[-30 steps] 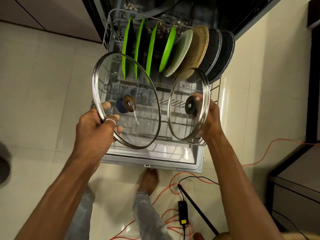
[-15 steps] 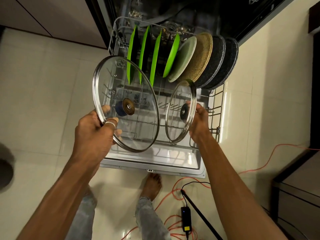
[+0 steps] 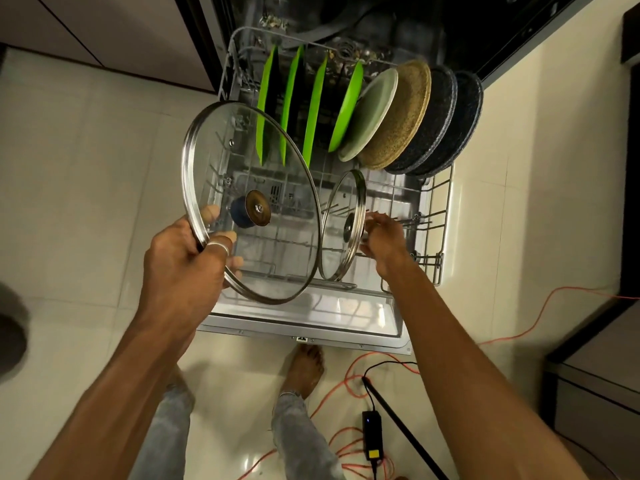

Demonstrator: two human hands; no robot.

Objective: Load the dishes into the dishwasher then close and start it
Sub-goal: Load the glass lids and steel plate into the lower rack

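Loading looks well advanced but unfinished. At the back of the pulled-out grey wire rack (image 3: pixel 446 209) a row of plates stands on edge: four bright green plates (image 3: pixel 313 112), a pale green plate (image 3: pixel 375 112), a tan speckled plate (image 3: pixel 405 116) and two dark speckled plates (image 3: pixel 446 123). The right hand (image 3: pixel 384 240) curls its fingers at the knob of the small steel-rimmed glass lid (image 3: pixel 341 226), which stands nearly upright at the rack's front. The left hand (image 3: pixel 187 258) grips the rim of the large steel-rimmed glass lid (image 3: pixel 277 244), held in the air over the rack's left side. Both lids need seating, then the rack goes in, the open dishwasher door (image 3: pixel 311 317) shuts and the cycle starts. Whether the small lid's lower edge sits between tines is unclear — and the dark tub, the controls and any dishes waiting elsewhere cannot be seen.
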